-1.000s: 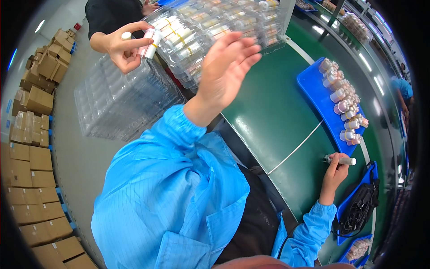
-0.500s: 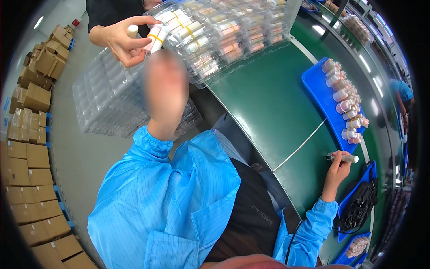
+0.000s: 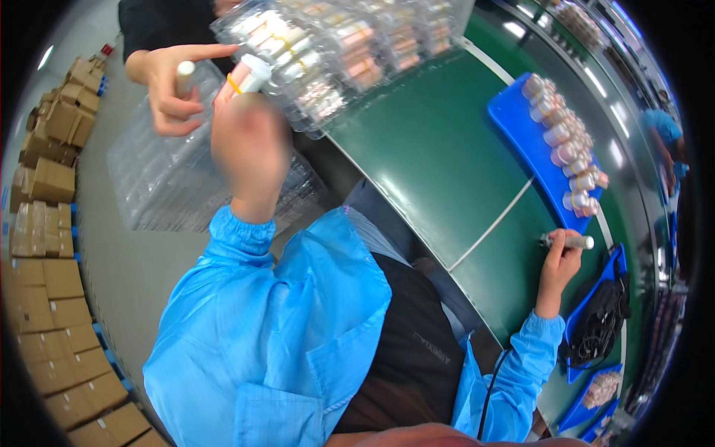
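Note:
My left hand [image 3: 250,153], in a blue sleeve, reaches to the upper left, its fingers largely smeared. It grips a bundle of white and pale pink tubes [image 3: 244,73] held by a yellow rubber band. Just left of it, a co-worker's hand [image 3: 170,89] with a dark sleeve holds a single white tube [image 3: 185,68], thumb or finger stretched toward the bundle. My right hand [image 3: 560,264] is closed around a slim white-capped tube [image 3: 575,242] with a dark or clear far end, above the green table at the right.
Clear plastic trays [image 3: 357,56] filled with banded tubes are stacked at the top. Clear empty trays [image 3: 160,179] stand at the left. Across the green table [image 3: 417,156] lie a blue tray [image 3: 514,112] of banded tubes and a black cable bundle [image 3: 599,320]. Cardboard boxes [image 3: 67,313] line the far left.
The co-worker's hand has drawn left, away from the bundle, with its single tube. The whole view has shifted slightly; my right hand keeps its tube in nearly the same place.

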### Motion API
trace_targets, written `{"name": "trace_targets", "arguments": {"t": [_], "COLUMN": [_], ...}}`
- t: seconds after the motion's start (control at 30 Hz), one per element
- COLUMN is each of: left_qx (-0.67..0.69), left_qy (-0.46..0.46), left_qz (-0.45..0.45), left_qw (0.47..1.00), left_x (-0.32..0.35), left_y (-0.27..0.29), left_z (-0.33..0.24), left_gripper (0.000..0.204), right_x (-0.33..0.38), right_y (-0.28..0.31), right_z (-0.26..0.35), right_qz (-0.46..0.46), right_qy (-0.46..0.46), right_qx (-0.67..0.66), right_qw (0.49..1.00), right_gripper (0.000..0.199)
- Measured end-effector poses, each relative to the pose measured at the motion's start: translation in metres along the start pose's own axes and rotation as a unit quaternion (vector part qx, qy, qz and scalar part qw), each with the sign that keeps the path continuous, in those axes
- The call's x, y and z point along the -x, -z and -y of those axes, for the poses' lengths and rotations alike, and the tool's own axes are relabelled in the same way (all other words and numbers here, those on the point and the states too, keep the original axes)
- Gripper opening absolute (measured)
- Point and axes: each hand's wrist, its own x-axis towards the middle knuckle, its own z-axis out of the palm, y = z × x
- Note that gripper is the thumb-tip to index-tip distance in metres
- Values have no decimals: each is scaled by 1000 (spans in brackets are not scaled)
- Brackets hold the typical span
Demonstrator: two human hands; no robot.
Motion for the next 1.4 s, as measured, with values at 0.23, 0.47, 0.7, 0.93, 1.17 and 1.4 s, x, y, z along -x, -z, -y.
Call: {"name": "trace_targets", "arguments": {"t": [0.23,0.47,0.7,0.93,1.17,1.4], "left_qx": [-23,-43,1,0,16,6], "left_qy": [182,331,383,409,420,419], "left_qz": [232,434,510,520,546,552], "left_qw": [955,837,770,750,724,721], "left_x": [55,82,115,127,134,138], "left_y": [-78,-183,-240,-243,-237,-232], "left_z": [38,115,181,220,231,233], "left_gripper": [57,40,34,33,34,39], "right_x": [-8,-19,-22,-24,-26,-27], "right_y": [-2,9,23,25,23,26], "right_z": [14,49,47,33,33,35], "right_qz": [-19,-16,50,65,70,123], "right_qy": [-51,-188,-240,-272,-315,-350], "right_qx": [1,-251,-485,-454,-428,-356], "right_qw": [999,950,839,846,844,858], "right_gripper": [20,18,51,48,39,39]}}
